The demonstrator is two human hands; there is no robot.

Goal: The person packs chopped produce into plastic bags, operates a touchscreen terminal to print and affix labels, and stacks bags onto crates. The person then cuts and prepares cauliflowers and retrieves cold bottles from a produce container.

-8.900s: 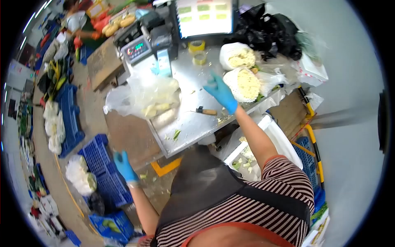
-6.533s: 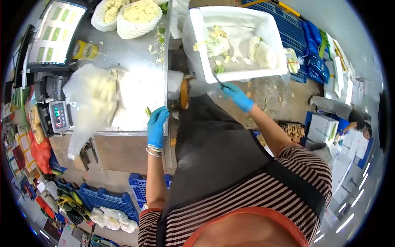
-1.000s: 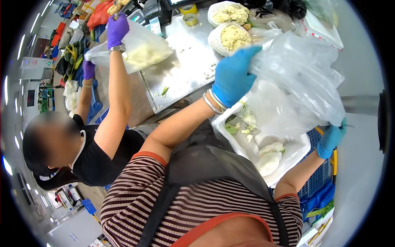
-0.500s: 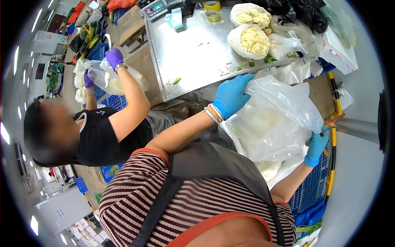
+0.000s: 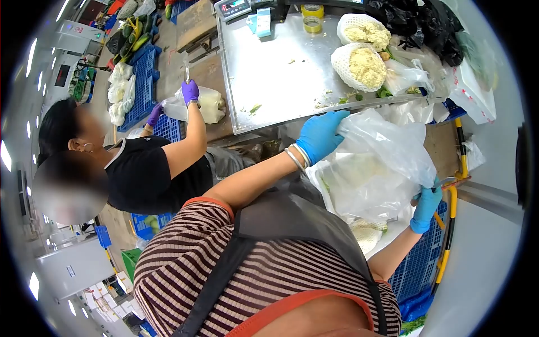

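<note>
Between my two blue-gloved hands stretches a clear plastic bag [image 5: 387,137]. My left hand [image 5: 323,135] is closed on the bag's upper left edge. At the bag's right side, my right hand [image 5: 426,208] grips its edge, and a thin curved metal thing shows beside the fingers, too little of it to name. Below the bag stands a white box [image 5: 393,233], partly hidden by the plastic. Inside it, a pale head in white foam netting [image 5: 366,233] shows near my apron, with more contents blurred behind the film.
A metal table [image 5: 281,84] holds two netted cauliflowers [image 5: 359,67], tape rolls [image 5: 312,24], a scale [image 5: 233,8] and black bags [image 5: 418,22]. At left, a co-worker in purple gloves [image 5: 191,91] handles a bagged item. A yellow-black rail [image 5: 447,236] stands at right.
The view has shifted, so the table appears farther right. The bag hangs a little lower on its right side, and the co-worker's hands have come down with their bag.
</note>
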